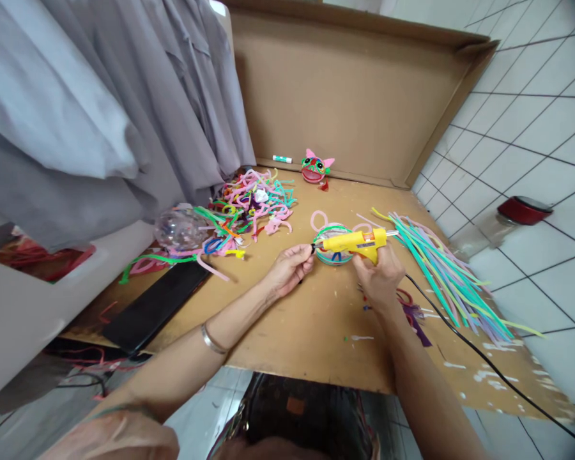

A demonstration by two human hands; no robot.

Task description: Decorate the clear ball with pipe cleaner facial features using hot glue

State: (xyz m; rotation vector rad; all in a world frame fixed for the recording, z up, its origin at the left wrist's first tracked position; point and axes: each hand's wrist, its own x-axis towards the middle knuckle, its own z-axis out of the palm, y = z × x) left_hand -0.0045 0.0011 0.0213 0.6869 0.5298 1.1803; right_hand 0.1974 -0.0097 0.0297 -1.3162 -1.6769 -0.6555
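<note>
My right hand [381, 271] is wrapped round the grip of a yellow glue gun [347, 242], with a clear glue stick [391, 233] poking out of its rear end. The gun's nozzle points left, to the fingertips of my left hand [292, 268]. Those fingers pinch a small black piece [313, 248] right at the nozzle; its exact kind is too small to tell. Behind and below the gun, partly hidden by it, lies a round pipe-cleaner form [335, 259] in green and blue, with pink loops [319, 221] at its top.
A heap of pipe-cleaner scraps [261, 201], a clear plastic ball [181, 228] and a black phone-like slab [158, 306] lie left. Long pipe cleaners [448, 275] and a black cord [464, 338] are right. A finished-looking animal face [315, 166] and glue tube [282, 159] stand by the cardboard wall [335, 89].
</note>
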